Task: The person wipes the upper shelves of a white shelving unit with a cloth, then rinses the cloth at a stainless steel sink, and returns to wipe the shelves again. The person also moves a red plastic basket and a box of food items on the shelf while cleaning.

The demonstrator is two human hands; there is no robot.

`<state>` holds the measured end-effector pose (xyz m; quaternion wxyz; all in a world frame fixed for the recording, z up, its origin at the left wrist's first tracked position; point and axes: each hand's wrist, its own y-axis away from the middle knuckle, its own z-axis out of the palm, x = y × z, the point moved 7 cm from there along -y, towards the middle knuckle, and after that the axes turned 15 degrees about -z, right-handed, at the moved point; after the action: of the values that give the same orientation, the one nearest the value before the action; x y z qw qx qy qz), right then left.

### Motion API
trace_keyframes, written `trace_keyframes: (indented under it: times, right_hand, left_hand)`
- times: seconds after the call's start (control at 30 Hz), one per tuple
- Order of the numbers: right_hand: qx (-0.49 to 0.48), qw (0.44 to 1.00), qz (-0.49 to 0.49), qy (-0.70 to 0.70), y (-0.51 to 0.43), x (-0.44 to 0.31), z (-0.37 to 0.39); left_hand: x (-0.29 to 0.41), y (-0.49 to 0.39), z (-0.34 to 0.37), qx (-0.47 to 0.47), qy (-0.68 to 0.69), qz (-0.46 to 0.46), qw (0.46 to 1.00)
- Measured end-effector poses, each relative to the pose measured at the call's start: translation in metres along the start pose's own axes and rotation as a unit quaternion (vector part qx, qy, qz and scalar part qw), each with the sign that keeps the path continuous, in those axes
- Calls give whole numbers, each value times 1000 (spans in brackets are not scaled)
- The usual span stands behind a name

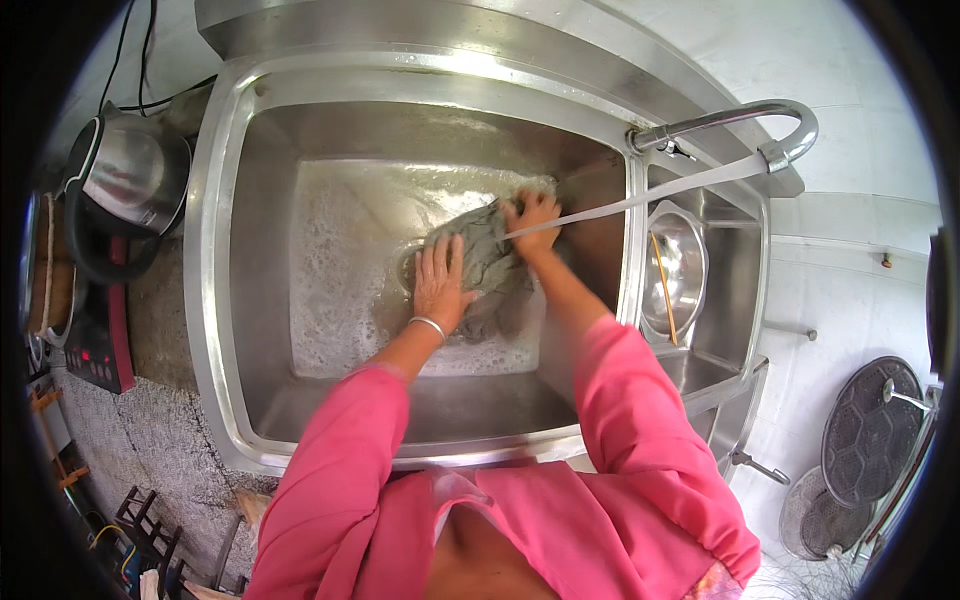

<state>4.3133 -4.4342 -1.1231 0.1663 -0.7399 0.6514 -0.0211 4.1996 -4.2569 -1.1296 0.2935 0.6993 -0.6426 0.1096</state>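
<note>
A wet grey-green cloth point(480, 251) lies bunched on the floor of a stainless steel sink basin point(262, 262), in shallow, foamy water point(337, 292). My left hand point(441, 281), a silver bangle at its wrist, rests palm down on the cloth's left part with fingers stretched out. At the cloth's far right edge is my right hand point(536, 221); its fingers bend downward and are blurred, so their hold on the fabric is unclear. From the curved faucet point(799, 127) a stream of water point(652, 196) slants leftward, passes over my right hand and lands on the cloth.
Right of the basin, a smaller compartment holds a metal bowl point(686, 262) with a wooden chopstick point(664, 289) across it. An electric kettle point(135, 176) and an induction cooker point(97, 352) stand at left. Round dark mesh racks point(870, 431) are at lower right.
</note>
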Motion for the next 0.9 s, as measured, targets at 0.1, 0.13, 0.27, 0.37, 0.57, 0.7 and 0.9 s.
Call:
trace_keyframes:
  times: [0.1, 0.13, 0.27, 0.37, 0.57, 0.7, 0.9]
  right_hand:
    - [-85, 982, 15, -166, 82, -60, -2]
    - [-128, 974, -17, -187, 92, -92, -22]
    - [-83, 986, -41, -136, 76, -112, 2]
    - [-46, 993, -85, -66, 3, -103, 36]
    - [-27, 997, -42, -65, -33, -30, 20]
    - [-100, 983, 12, -155, 92, -75, 0]
    - [-41, 992, -57, -101, 73, -97, 23]
  left_hand:
    - [-10, -8, 12, -23, -36, -19, 999]
    - [-24, -14, 24, -8, -46, -16, 999]
    - [-11, -21, 23, -88, -53, -29, 994]
    - [-13, -19, 33, -114, -57, -21, 992]
    - [-7, -8, 26, -65, -1, 55, 996]
    - [-12, -14, 41, -147, -143, -42, 978]
    - [-31, -17, 71, -163, -10, -21, 986]
